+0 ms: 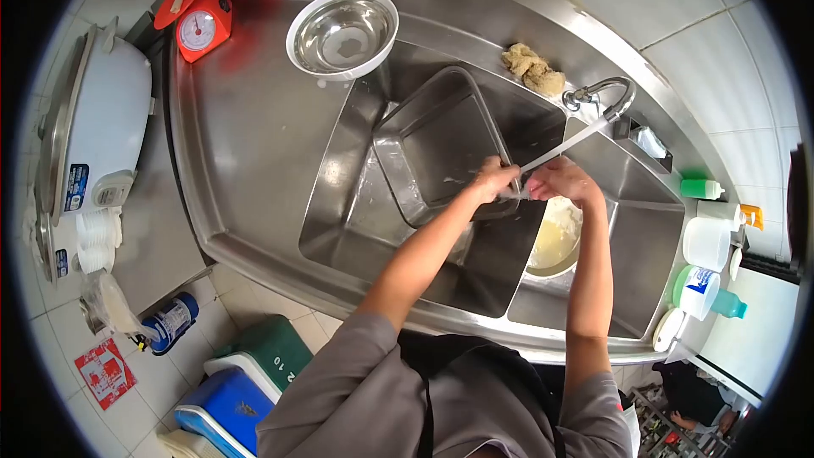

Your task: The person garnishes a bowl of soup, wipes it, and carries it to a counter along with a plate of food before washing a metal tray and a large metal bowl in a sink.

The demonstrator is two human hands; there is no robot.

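— Two hands meet at mid-frame, above the divider of the sink [335, 203]. What does each grasp?

— Left hand [494, 178] is clamped on the near rim of the steel tray [432, 148]. The tray leans tilted in the left basin, stretching up and left from the fingers.

— And the other?

— Right hand [566, 180] sits just beside it, fingers bent, at the end of the white hose [564, 146] from the tap [604, 93]. Whether they grip the hose end, I cannot tell.

— Around them?

— Bowl of cloudy water [555, 246] just below the right hand; metal bowl [342, 32] at upper centre; red scale [202, 27] upper left.
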